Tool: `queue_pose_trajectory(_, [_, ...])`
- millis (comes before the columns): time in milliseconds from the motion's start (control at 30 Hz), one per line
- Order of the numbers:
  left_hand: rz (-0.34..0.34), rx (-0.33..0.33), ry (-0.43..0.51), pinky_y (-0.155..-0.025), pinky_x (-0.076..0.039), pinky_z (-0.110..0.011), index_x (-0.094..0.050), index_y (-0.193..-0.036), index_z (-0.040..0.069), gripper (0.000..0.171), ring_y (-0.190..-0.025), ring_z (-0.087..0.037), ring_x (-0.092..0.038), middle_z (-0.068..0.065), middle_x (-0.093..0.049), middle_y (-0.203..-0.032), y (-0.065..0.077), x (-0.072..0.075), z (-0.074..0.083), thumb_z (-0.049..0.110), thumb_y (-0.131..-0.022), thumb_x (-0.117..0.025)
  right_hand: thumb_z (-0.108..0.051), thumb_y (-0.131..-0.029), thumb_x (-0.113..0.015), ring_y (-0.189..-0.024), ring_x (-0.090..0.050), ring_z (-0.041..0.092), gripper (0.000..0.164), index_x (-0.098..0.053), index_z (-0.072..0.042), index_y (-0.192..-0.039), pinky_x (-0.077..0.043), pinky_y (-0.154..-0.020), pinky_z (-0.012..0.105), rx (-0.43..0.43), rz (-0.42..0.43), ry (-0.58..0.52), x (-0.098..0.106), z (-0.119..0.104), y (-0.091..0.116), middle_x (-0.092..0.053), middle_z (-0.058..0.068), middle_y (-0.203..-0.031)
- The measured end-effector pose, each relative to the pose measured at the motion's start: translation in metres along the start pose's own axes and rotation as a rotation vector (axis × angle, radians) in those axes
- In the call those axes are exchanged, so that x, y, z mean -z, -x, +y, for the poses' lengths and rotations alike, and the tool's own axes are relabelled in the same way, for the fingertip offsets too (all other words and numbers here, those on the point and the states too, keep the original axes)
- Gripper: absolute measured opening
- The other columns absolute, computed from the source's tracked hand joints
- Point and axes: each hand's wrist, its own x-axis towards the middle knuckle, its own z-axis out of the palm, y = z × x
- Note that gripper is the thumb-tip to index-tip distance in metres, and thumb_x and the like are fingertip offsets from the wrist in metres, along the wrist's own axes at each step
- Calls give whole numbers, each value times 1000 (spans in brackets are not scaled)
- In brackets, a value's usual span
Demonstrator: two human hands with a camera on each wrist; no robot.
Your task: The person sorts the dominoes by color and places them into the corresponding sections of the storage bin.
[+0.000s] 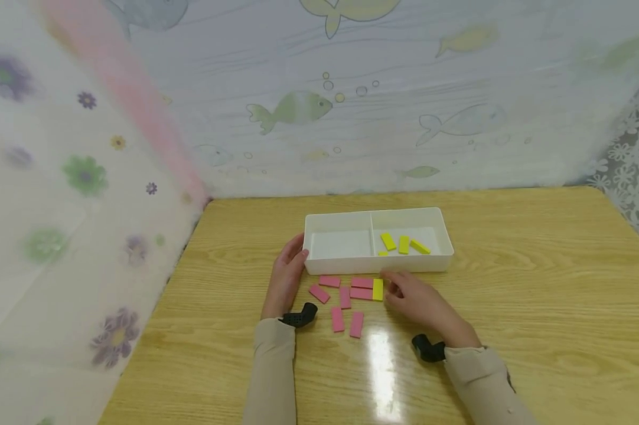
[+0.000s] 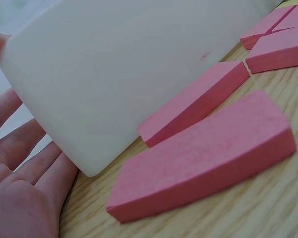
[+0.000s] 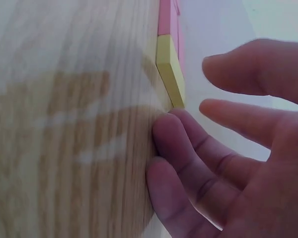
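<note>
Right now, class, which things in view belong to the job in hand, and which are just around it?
Likely in the job:
- pink blocks
- yellow blocks
- divided white tray

Just around it:
- wooden table
- fish-print backdrop
- flower-print backdrop
- black wrist cameras

8 blocks [image 1: 345,297] lie before the tray [image 1: 378,265] holding 4 more.

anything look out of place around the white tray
One yellow block stands out: it lies on the table beside two pink blocks, while the other visible yellow ones sit in the right compartment of the tray. A small pink mark shows on the tray's wall.
</note>
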Motion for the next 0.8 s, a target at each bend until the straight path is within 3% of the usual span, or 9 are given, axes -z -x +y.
queue_pose_trajectory(233, [-12, -7, 6, -100, -30, -37, -39, -135, 12, 44, -125, -22, -34, -8, -36, -138, 1, 0, 1, 17, -92, -49, -19, -83, -53, -69, -42, 14, 47, -48, -8, -128, -36, -57, 28, -24, -14, 121, -9, -3, 0, -43, 1, -86])
queue_pose_trajectory(567, [0, -5, 11, -100, -30, -37, -41, -134, 14, 42, -125, -21, -34, -8, -37, -137, -1, 1, 0, 16, -92, -49, -23, -79, -64, -73, -44, 14, 46, -52, -14, -123, -41, -60, 30, -24, 32, 201, -16, -4, -1, -49, 0, -92])
queue_pose_trajectory(800, [4, 18, 19, -100, -30, -36, -41, -133, 15, 42, -125, -19, -34, -6, -37, -138, 0, -1, 2, 16, -92, -49, -20, -75, -68, -77, -47, 15, 44, -52, -12, -116, -43, -65, 33, -43, 20, 157, -14, -3, 0, -49, 1, -96])
